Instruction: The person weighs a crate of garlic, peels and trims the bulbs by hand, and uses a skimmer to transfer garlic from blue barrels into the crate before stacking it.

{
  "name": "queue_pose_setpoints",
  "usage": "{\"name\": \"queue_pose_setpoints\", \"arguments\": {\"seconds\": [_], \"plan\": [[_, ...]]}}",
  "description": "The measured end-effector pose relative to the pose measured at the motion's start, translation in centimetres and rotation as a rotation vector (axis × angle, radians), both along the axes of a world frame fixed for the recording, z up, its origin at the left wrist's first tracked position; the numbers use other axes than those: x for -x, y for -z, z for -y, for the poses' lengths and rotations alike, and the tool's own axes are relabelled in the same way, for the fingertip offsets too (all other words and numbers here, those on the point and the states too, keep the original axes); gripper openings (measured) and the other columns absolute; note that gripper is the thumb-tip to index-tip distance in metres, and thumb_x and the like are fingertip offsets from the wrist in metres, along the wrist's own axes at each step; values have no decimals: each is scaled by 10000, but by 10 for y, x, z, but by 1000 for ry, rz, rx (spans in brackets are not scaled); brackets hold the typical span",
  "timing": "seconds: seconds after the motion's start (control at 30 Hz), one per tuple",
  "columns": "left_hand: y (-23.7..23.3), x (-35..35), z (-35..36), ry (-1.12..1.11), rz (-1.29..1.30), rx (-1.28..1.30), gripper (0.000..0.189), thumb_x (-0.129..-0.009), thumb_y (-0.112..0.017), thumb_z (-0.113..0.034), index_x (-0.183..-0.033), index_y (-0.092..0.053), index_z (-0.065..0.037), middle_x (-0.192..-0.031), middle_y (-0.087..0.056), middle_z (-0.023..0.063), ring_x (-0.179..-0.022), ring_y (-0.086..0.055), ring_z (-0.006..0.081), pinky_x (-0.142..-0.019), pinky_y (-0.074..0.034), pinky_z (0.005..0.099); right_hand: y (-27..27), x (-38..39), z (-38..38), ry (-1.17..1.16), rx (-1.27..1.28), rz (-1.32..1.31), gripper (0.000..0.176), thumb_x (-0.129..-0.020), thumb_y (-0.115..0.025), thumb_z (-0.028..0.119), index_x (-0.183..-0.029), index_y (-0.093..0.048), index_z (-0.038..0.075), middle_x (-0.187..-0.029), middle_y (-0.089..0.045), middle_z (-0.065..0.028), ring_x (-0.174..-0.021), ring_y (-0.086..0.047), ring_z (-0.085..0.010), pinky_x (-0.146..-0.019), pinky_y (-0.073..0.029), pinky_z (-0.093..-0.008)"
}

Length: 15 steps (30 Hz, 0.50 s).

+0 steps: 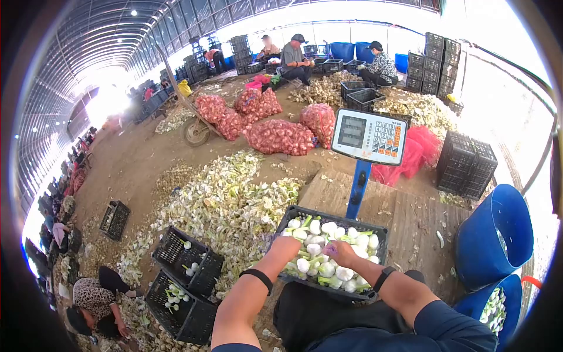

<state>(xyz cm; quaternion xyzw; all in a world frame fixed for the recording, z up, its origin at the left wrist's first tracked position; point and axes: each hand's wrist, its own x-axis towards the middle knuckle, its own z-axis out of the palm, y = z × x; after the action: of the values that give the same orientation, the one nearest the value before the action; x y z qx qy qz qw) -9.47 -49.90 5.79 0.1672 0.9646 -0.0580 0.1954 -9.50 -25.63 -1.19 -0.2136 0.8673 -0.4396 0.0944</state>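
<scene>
A black plastic crate [384, 234] full of white garlic bulbs [345, 273] with green stems stands right before me, below a scale display [369, 136] on a blue post [358, 190]. Over the crate's left part is my left hand [285, 249], its fingers hidden from view by the hand's back. My right hand [340, 253] is over the middle of the bulbs, with its fingers bent toward them; whether it holds a bulb is too small to tell. Both wrists wear dark bands.
Blue tubs [474, 240] stand at the right. Black crates [202, 293] and a heap of garlic peelings [217, 202] lie left. Red mesh sacks [280, 137], a cart wheel [196, 132] and seated people [295, 58] are farther back. Another person [94, 296] crouches lower left.
</scene>
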Motion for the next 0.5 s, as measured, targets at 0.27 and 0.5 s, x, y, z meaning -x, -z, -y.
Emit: {"name": "queue_pose_setpoints", "arguments": {"seconds": [0.27,0.5], "plan": [[5,7,-60,-29,-297,-393,116,-820,-596,-120,-811,-679,-39,-847,-689,192,-874,-676,371,-747,-540,480,-5,-1,4,20,-88,-26,251,-835,-720,252,-1005,-677,73,-857,-687,-175,-795,-660,-318,-717,-504,-416],[7,-24,-97,-109,-397,-493,101,-807,-604,-87,-843,-683,-33,-883,-688,207,-829,-680,368,-737,-542,466,40,14,15,90,1251,1101,310,-864,-719,215,-1105,-635,40,-1129,-682,-90,-996,-655,-221,-901,-506,-346]]}}
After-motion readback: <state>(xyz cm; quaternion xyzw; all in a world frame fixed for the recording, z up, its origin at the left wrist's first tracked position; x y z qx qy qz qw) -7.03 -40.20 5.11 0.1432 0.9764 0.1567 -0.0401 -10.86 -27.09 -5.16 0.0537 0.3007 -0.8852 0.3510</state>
